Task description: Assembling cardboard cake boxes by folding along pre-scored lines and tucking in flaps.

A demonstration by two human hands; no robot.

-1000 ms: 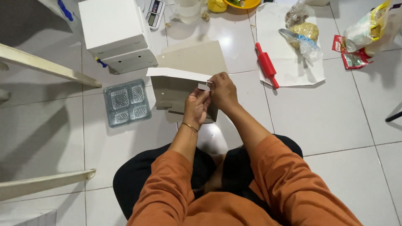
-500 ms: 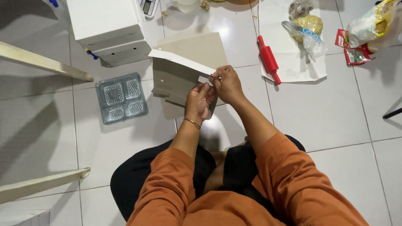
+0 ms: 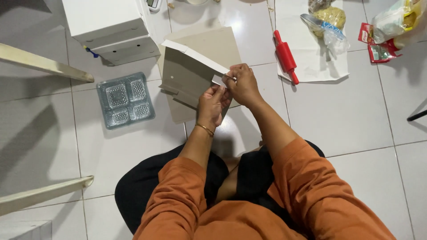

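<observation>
Cardboard box, half-folded: both hands, left hand and right hand, pinched its three-o'clock flap; tucking it seemed next.

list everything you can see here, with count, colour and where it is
cardboard box blank: one, grey with a white edge, part-folded, held over the floor at centre
plastic tray: one, clear, four compartments, floor on the left
stacked boxes: white, top left
rolling pin: one, red, on the white paper sheet, upper right
plastic bags: several, clear, top right, contents unclear
left hand: holds the blank's side
right hand: pinches its white tab
</observation>
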